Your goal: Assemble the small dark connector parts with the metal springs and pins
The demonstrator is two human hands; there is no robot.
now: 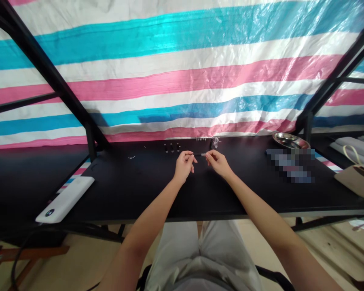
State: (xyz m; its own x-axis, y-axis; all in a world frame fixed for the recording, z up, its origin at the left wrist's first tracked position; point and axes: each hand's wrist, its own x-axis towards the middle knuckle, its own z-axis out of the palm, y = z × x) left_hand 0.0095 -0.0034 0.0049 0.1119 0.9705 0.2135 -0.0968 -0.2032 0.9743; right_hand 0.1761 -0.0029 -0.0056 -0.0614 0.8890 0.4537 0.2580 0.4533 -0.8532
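Over the black table (133,190), my two hands share a thin, pen-like rod (199,154), dark on its left part and grey toward its right end. My left hand (184,165) is closed on the left end in a fingertip pinch. The right end sits between the thumb and fingers of my right hand (217,162). Just beyond my left hand, several small black pieces (171,148) stand in short columns. Behind the rod is a row of tiny metallic pieces (201,139). Past my right hand lies a small cluster of clear or silvery parts (215,142).
Thin whitish bits (131,157) lie left of my hands. A white power bank-like block (65,201) rests at the left edge. To the right are a shiny metal dish (291,140), a blurred-out item (291,165) and a beige pouch (356,180). Black frame posts (91,141) flank the table.
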